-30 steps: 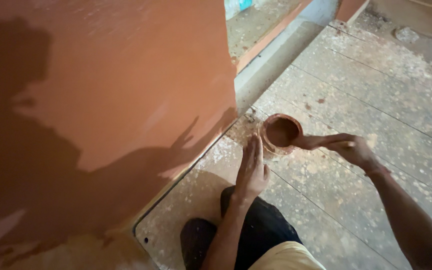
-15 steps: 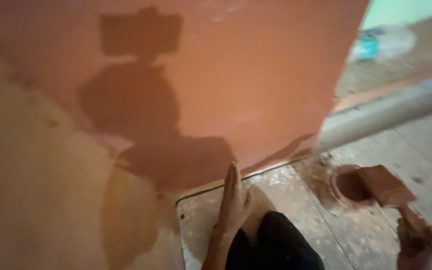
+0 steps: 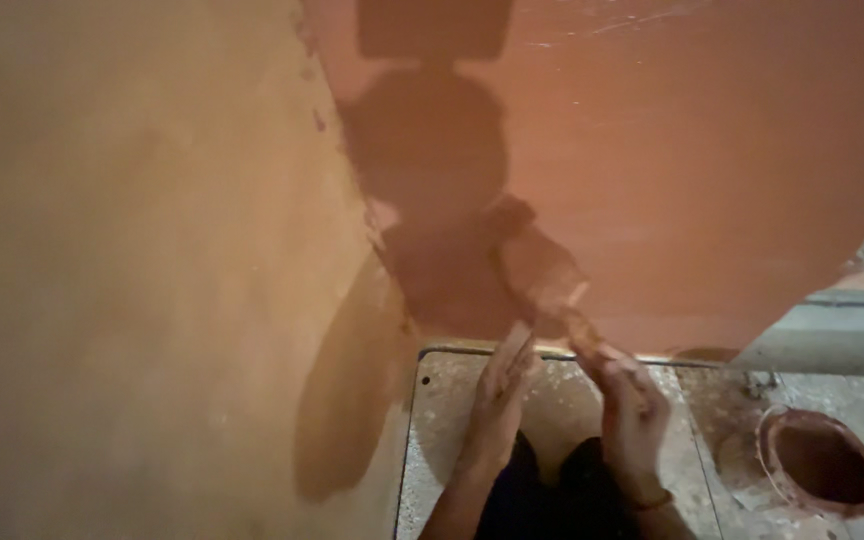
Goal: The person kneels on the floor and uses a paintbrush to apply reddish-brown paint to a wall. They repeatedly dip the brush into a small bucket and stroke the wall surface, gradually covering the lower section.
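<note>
Holding a paint-loaded flat brush by its handle in our closed right hand, bristles slanting up-left onto the terracotta-red wall, we keep our open left hand beside it.

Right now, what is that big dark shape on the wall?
Head view: it is the person's own shadow cast on the red-brown wall, light coming from behind; the brush in the right hand looks smeared by motion blur; the picture is dim.
</note>
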